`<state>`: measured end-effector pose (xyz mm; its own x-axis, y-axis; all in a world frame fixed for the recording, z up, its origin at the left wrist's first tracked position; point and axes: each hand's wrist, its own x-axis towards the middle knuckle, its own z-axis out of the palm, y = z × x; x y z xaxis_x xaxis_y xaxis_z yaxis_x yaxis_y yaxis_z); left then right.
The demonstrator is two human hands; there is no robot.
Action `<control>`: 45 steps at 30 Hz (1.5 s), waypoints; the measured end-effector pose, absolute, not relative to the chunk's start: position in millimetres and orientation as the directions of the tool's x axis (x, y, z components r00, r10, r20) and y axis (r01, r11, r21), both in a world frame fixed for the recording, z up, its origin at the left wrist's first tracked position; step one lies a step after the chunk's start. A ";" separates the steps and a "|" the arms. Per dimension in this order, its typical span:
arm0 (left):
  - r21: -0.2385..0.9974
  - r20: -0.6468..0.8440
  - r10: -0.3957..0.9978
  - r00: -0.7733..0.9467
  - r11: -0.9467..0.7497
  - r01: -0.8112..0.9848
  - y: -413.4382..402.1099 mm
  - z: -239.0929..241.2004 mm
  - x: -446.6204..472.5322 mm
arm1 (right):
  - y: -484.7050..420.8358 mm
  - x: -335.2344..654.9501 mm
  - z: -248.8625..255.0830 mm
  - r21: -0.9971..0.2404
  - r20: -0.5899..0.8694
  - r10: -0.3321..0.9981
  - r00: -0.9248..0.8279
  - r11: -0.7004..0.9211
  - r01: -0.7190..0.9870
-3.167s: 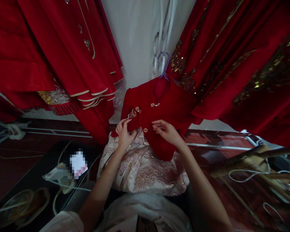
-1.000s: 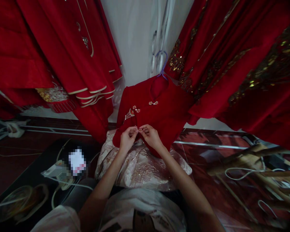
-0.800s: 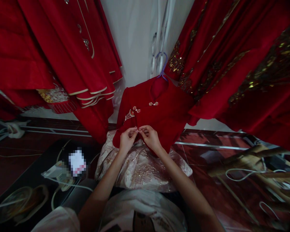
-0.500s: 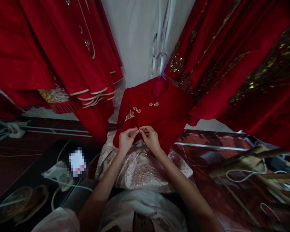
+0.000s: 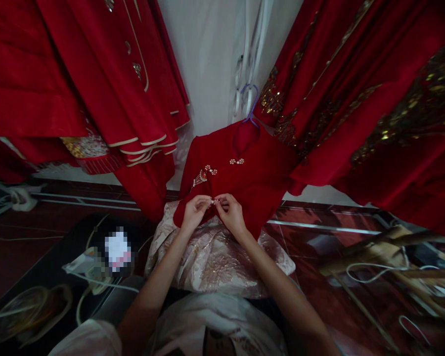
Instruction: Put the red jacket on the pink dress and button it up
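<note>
A small red velvet jacket (image 5: 257,175) hangs on a purple hanger (image 5: 250,101) in front of me, with pearl fastenings near its collar. Over its lower front edge, my left hand (image 5: 193,213) and my right hand (image 5: 232,213) meet fingertip to fingertip. Both pinch a small pearl button (image 5: 215,201) and the fabric edge around it. Below the jacket spreads a pale gold brocade skirt (image 5: 215,259).
Long red gowns (image 5: 107,89) with cream trim hang at the left. Red gowns with gold embroidery (image 5: 359,94) hang at the right. A white power strip (image 5: 87,264) with cables lies on the dark floor at the left, and wooden sticks with white cord (image 5: 385,257) at the right.
Three seconds ago my hands were apart on the jacket's front; they have come together at the lower pearl button and have stayed pinched there for the last second.
</note>
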<state>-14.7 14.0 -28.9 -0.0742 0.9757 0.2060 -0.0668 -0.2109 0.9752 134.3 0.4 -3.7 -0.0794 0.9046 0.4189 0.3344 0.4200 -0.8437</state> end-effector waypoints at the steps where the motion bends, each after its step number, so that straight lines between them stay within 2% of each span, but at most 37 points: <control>1: 0.974 0.202 0.976 -0.081 -0.209 -0.084 13.9 -28.5 -13.4 | 1.9 136.8 -2.5 -0.847 0.402 0.910 -0.100 0.411 0.337; 5: 0.972 0.201 0.965 -0.171 -0.218 -0.087 14.5 -29.2 -12.3 | 8.4 155.5 13.1 -0.854 0.317 0.922 -0.222 0.379 0.357; 9: 0.956 0.251 0.898 -0.361 -0.288 -0.050 15.8 -30.2 -18.5 | 10.3 179.8 39.2 -0.874 0.348 0.925 -0.152 0.379 0.304; 11: 0.954 0.264 0.886 -0.382 -0.297 -0.029 15.1 -29.4 -21.9 | 9.3 187.8 49.4 -0.891 0.354 0.927 -0.122 0.374 0.257; 15: 0.948 0.308 0.922 -0.235 -0.277 0.155 8.8 -24.5 -22.8 | 4.9 189.2 57.5 -0.895 0.358 0.925 -0.128 0.379 0.234; 18: 0.866 0.408 0.908 -0.095 -0.353 0.353 2.8 -21.2 -19.4 | 0.8 183.7 58.2 -0.888 0.356 0.914 -0.193 0.396 0.233; 21: 0.792 0.475 0.878 -0.055 -0.400 0.462 1.1 -21.5 -17.5 | -2.2 181.3 59.4 -0.878 0.358 0.896 -0.262 0.419 0.232; 24: 0.800 0.458 0.888 -0.050 -0.386 0.458 4.2 -24.2 -18.4 | -2.7 182.4 60.8 -0.876 0.360 0.889 -0.282 0.426 0.226; 29: 0.892 0.365 0.929 -0.054 -0.333 0.305 8.2 -25.2 -16.7 | -1.1 182.0 59.1 -0.879 0.353 0.892 -0.281 0.419 0.227; 32: 0.894 0.377 0.922 -0.086 -0.338 0.293 7.0 -24.6 -12.3 | -1.4 180.7 57.8 -0.875 0.349 0.888 -0.300 0.423 0.235; 37: 0.846 0.433 0.890 -0.143 -0.347 0.404 4.0 -27.7 -8.0 | -1.6 183.2 58.5 -0.874 0.351 0.887 -0.300 0.425 0.237; 41: 0.818 0.442 0.892 -0.097 -0.356 0.452 8.9 -19.9 -8.7 | -0.7 185.9 59.3 -0.878 0.352 0.890 -0.291 0.422 0.228; 45: 0.664 0.598 0.800 -0.057 -0.453 0.595 34.5 8.6 -14.3 | -0.7 186.3 59.5 -0.880 0.339 0.893 -0.295 0.412 0.236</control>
<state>-14.3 34.5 8.6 -0.0573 0.7998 0.5975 0.5946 -0.4535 0.6640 186.3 -0.7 59.5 -0.2951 0.8933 0.3391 0.2364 0.4121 -0.8800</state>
